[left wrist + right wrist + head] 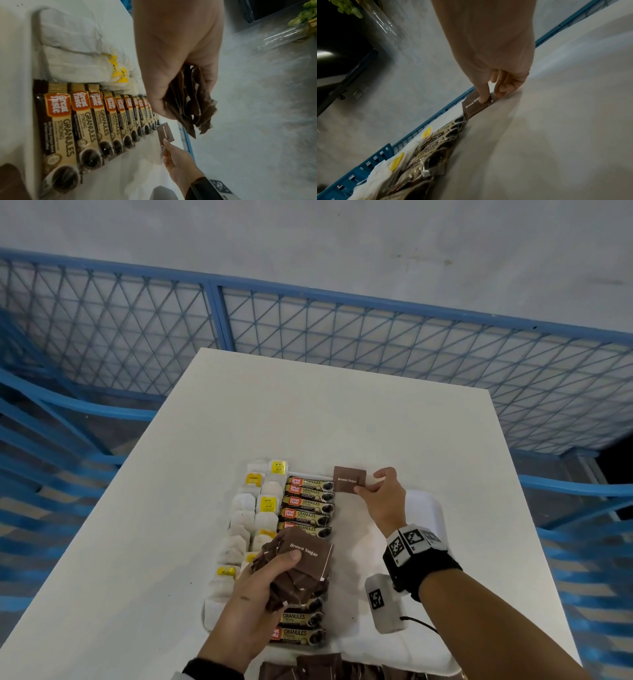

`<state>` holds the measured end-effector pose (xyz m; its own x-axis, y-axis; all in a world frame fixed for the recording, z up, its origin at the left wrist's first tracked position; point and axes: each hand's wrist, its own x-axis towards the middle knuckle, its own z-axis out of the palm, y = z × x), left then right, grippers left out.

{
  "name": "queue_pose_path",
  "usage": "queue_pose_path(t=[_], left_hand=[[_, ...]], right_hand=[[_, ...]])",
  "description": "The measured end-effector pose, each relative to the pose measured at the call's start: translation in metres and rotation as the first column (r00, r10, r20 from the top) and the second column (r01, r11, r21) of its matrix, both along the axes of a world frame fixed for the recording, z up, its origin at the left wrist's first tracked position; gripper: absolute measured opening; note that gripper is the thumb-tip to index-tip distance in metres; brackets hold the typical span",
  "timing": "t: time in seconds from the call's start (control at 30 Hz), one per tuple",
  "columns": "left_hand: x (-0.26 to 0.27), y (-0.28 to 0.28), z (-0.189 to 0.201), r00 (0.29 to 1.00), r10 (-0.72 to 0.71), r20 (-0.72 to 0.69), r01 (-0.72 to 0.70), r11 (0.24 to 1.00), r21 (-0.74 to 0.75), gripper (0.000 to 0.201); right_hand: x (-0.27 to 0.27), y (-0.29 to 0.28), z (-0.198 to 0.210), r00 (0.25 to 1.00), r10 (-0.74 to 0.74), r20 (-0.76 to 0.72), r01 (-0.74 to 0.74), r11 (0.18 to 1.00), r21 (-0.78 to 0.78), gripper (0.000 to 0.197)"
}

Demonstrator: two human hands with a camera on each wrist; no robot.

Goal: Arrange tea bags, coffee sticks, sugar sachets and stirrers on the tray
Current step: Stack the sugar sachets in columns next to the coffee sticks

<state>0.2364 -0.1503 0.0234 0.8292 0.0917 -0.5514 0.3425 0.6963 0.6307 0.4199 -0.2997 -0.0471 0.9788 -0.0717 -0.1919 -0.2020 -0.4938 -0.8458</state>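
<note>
A white tray (pixel 430 510) lies on the white table (pixel 308 412). White tea bags (pixel 246 522) with yellow tags fill its left side. A row of coffee sticks (pixel 310 503) runs down beside them. My right hand (pixel 380 491) pinches one brown sugar sachet (pixel 349 479) at the far end of the tray, just right of the top coffee stick (pixel 155 119); thumb and fingers hold its right edge (pixel 475 104). My left hand (pixel 260 587) grips a bunch of brown sugar sachets (pixel 301 570) above the near coffee sticks (pixel 190 104).
More brown sachets (pixel 329 667) lie at the near table edge. A blue wire-mesh fence (pixel 308 337) stands behind the table. A white sensor box (pixel 385 601) hangs under my right wrist. The tray's right half (pixel 363 542) is bare.
</note>
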Motion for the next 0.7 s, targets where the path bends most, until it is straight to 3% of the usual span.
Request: queue_pose_path(t=[0.13,0.23,0.37,0.5,0.6,0.7], left_hand=[[0.001,-0.001,-0.001,1.000,-0.015,-0.010,0.015,1.000,-0.010,0.039],[0.002,-0.002,-0.002,1.000,0.011,-0.013,-0.012,1.000,-0.014,0.042],[0.002,-0.004,0.001,1.000,0.020,0.008,-0.019,1.000,-0.016,0.044],[0.002,-0.005,0.002,1.000,0.009,0.026,-0.009,1.000,-0.014,0.050],[0.000,-0.004,0.001,0.999,0.010,0.035,-0.010,1.000,-0.009,0.051],[-0.001,-0.004,0.000,0.998,-0.015,0.063,0.015,1.000,0.000,0.087]], right_hand=[[-0.008,0.000,0.016,0.999,-0.007,0.052,0.009,0.999,-0.035,0.031],[-0.028,0.005,0.042,0.985,0.169,0.026,-0.169,0.985,-0.024,0.014],[-0.070,0.006,0.078,0.878,0.448,-0.172,-0.422,0.891,0.165,0.031],[-0.099,0.004,0.093,0.771,0.585,-0.252,-0.505,0.803,0.317,0.028],[-0.104,0.004,0.092,0.765,0.596,-0.245,-0.473,0.777,0.414,0.024],[-0.103,0.003,0.088,0.781,0.580,-0.231,-0.451,0.779,0.435,0.023]])
